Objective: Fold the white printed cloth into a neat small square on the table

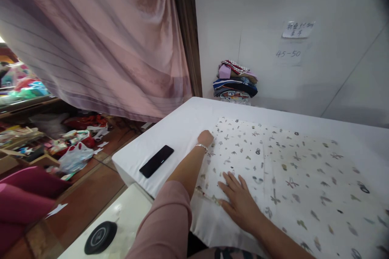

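A thin white cloth [291, 170] printed with small leaf and flower motifs lies over the right part of the table. Its left part is folded over, with a straight edge running near the middle. My left hand [206, 138], a bracelet at its wrist, is curled closed at the cloth's far left edge; its fingertips are hidden. Flat on the cloth near the front left corner, my right hand [238, 200] rests with its fingers spread. A black phone [157, 161] lies on the white table covering, left of my left forearm.
Against the wall behind the white table [194, 115] stands a stack of folded fabrics [235, 81]. A pink curtain [130, 40] hangs at the left. A round black object [101, 237] sits on a pale surface at front left. Bags [75, 158] and boxes clutter the floor.
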Demonstrator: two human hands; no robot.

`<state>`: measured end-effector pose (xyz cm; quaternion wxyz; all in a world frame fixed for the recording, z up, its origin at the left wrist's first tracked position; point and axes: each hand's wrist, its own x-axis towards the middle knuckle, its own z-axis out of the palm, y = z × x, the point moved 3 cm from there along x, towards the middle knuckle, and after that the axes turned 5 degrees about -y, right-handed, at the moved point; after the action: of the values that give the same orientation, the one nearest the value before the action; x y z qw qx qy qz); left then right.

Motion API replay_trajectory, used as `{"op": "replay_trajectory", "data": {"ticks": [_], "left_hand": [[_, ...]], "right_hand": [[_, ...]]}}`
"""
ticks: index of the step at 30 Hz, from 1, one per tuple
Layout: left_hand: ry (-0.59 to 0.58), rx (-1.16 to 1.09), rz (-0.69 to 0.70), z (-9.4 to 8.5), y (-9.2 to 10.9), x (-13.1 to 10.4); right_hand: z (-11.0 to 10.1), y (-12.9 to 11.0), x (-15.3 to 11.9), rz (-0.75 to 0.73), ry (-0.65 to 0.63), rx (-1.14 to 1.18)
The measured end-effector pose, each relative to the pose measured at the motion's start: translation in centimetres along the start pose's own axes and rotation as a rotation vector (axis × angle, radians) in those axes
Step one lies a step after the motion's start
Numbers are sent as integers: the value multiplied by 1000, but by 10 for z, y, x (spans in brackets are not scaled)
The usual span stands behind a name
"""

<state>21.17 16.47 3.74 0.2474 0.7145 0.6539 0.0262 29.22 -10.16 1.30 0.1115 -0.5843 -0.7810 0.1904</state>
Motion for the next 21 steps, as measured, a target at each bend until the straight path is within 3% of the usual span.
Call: {"op": "replay_trajectory", "data": {"ticks": [7,15,21], "left_hand": [[-59,-13,2,-5,2,2],[10,4,65,0,10,0],[13,-66,88,-4,4,0]], "right_hand": [[1,0,0,0,11,0],[-2,0,-1,-4,5,18],[-2,0,0,-4,2,19]]}}
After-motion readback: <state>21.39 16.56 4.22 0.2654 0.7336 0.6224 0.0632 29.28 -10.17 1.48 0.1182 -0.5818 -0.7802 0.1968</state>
